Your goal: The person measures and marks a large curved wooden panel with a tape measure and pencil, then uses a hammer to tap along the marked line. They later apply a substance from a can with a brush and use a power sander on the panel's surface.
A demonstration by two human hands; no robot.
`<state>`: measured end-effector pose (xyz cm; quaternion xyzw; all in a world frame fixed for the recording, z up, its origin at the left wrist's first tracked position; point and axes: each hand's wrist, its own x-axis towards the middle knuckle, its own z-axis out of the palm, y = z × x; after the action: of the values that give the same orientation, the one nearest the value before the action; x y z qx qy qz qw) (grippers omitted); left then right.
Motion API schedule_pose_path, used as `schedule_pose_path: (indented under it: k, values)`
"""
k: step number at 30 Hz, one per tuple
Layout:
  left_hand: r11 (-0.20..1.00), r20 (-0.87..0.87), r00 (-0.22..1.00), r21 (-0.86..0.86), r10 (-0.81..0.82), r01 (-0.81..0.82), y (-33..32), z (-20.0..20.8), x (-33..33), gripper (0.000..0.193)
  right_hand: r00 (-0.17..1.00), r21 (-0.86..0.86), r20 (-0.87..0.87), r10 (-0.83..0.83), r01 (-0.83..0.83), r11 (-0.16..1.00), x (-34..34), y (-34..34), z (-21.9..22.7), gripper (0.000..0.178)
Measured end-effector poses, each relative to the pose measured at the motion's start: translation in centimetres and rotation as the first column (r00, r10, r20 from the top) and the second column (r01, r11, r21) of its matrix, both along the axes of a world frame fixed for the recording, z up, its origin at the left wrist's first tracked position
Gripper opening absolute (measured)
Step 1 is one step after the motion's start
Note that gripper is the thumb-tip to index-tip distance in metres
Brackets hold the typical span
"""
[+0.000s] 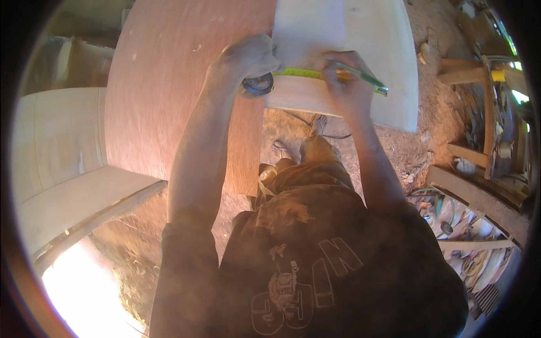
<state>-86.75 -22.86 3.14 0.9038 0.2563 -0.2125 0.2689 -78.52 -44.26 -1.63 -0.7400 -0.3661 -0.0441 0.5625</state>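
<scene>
A dark printed T-shirt point(332, 242) fills the lower middle, with the person's forearms reaching forward on either side of it. Beyond, a broad reddish-brown wood panel point(169, 73) spans the upper left. A pale wood board point(383, 56) adjoins it on the right, its near edge above the dirt floor point(439, 101). At left runs a light wooden ledge point(101, 194); at far right stands a timber frame point(486, 112) among cluttered material.

The right hand point(350, 84) is over the pale board, fingers closed around a slim green pen or pencil point(363, 74) and close against the tape. The left hand point(251, 55) is at the seam of panel and board, fingers curled in on the tape measure point(258, 84), whose dark round case shows below the hand; how firmly they press, I cannot tell. Its yellow-green blade point(301, 72) extends rightward across the pale board, near its near edge, to the right hand.
</scene>
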Motion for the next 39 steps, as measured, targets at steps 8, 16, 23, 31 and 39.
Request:
schedule_pose_path:
  k: [8, 16, 23, 31, 39]
  values:
    - [0.633, 0.058, 0.906, -0.734, 0.418, -0.246, 0.6, 2.6, -8.3, 0.024, 0.993, 0.087, 0.112, 0.03, -0.04, 0.995, 0.2, -9.5, 4.2, 0.024]
    - [0.504, 0.378, 0.334, -0.693, 0.863, -0.516, 3.2, -0.6, -15.8, 0.024, 0.937, 0.218, -0.339, 0.083, -0.007, 0.976, 4.3, -16.8, 4.7, 0.031]
    - [0.479, 0.431, 0.223, -0.696, 0.874, -0.534, 4.0, -2.9, -10.7, 0.031, 0.969, -0.107, -0.158, 0.192, -0.21, 0.972, 15.7, -26.0, 1.1, 0.028]
    - [0.354, 0.504, 0.025, -0.57, 0.863, -0.742, 6.1, -0.1, -1.4, 0.07, 0.895, -0.207, -0.381, -0.231, 0.161, 0.965, 31.2, -44.9, -1.6, 0.035]
    - [0.348, 0.541, 0.102, -0.376, 0.835, -0.859, 3.2, -0.8, 8.8, 0.066, 0.797, -0.302, -0.518, -0.309, 0.168, 0.938, 43.2, -46.4, -2.9, 0.027]
